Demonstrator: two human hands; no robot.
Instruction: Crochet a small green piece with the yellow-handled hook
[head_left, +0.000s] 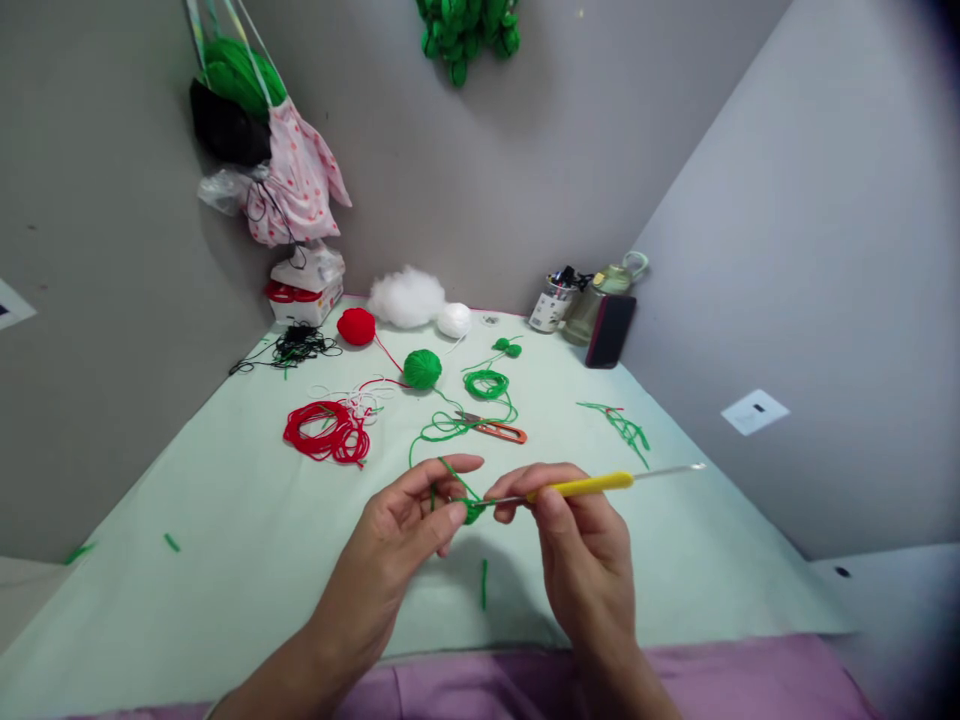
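Note:
My left hand [409,520] pinches a small green crochet piece [472,512] between thumb and fingers, with green yarn looped over the raised index finger. In my right hand [581,530] is a crochet hook [592,485] with a yellow handle and metal at both ends. Its left tip meets the crochet piece, while the other end points right. From the left hand the yarn runs back toward a green yarn ball [422,369] and loose green loops. An orange-handled cutter [491,428] lies beyond the hands, with yarn across its blade end.
Red yarn [326,430] lies coiled at left, near a red ball [356,326] and tangled black yarn [300,345]. White stuffing [407,297] and a white ball [454,320] sit at the back. A phone [611,332] leans against a bottle [585,318]; green scraps [626,430] lie at right.

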